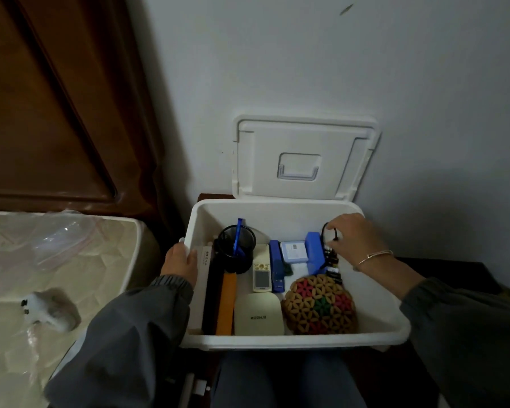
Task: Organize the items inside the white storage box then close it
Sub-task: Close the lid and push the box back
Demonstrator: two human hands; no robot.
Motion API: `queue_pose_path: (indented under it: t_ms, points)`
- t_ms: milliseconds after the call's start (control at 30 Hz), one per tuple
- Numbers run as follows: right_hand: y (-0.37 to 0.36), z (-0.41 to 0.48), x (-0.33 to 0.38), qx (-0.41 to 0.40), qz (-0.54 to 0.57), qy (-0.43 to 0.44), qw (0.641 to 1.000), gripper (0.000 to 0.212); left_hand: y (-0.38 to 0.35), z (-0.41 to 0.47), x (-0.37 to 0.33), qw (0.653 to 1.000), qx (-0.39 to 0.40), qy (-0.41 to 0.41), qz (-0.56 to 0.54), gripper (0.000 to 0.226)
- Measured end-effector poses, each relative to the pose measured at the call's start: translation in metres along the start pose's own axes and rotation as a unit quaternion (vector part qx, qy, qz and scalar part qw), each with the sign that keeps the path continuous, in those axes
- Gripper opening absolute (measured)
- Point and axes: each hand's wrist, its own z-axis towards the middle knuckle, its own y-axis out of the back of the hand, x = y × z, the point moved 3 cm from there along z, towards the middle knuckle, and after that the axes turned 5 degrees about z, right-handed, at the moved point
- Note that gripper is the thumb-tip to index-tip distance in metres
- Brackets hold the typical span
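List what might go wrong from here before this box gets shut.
1. The blue pen stands tall in the black mesh pen holder; the lid may jam on it when lowered.
2. The black cable pinched by the right hand loops up near the white storage box right side; it could get trapped under the lid.
3. The lid only leans on the wall and might drop onto that hand.

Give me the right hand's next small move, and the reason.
Probably tuck the cable down beside the blue block and let go. The right hand pinches its loop at the back right, the rest lies packed, and the lid stands open while the left hand grips the box rim.
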Motion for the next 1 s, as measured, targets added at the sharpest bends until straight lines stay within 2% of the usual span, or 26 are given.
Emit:
queue_pose_path:
  t_ms: [167,267,333,600,700,800,900,1000]
  points:
    - [0.031,-0.015,-0.028,-0.071,0.056,-0.024,0.996,0.027,0.005,0.005,-0.004,0.999,0.031,0.000,0.021,0.043]
    - [0.042,-0.012,-0.044,-0.091,0.052,-0.039,0.994,0.022,0.026,0.018,-0.015,0.997,0.039,-0.001,0.059,0.060]
    - [0.049,-0.006,-0.053,-0.108,0.064,-0.055,0.991,0.018,0.047,0.031,-0.031,0.997,0.012,-0.026,0.073,0.065]
    - [0.069,0.050,-0.086,-0.139,0.119,-0.108,0.977,0.027,0.101,0.082,-0.132,0.976,-0.101,-0.145,0.124,0.053]
    - [0.073,0.079,-0.105,-0.140,0.124,-0.135,0.973,0.029,0.110,0.110,-0.166,0.967,-0.156,-0.191,0.067,0.044]
    - [0.069,0.105,-0.122,-0.145,0.140,-0.157,0.967,0.034,0.113,0.141,-0.186,0.964,-0.203,-0.169,-0.030,0.035]
    - [0.056,0.130,-0.137,-0.140,0.180,-0.188,0.955,0.042,0.094,0.175,-0.195,0.973,-0.173,-0.135,-0.074,0.034]
    - [0.038,0.151,-0.146,-0.127,0.248,-0.225,0.934,0.059,0.051,0.201,-0.198,0.988,-0.080,-0.120,-0.048,0.043]
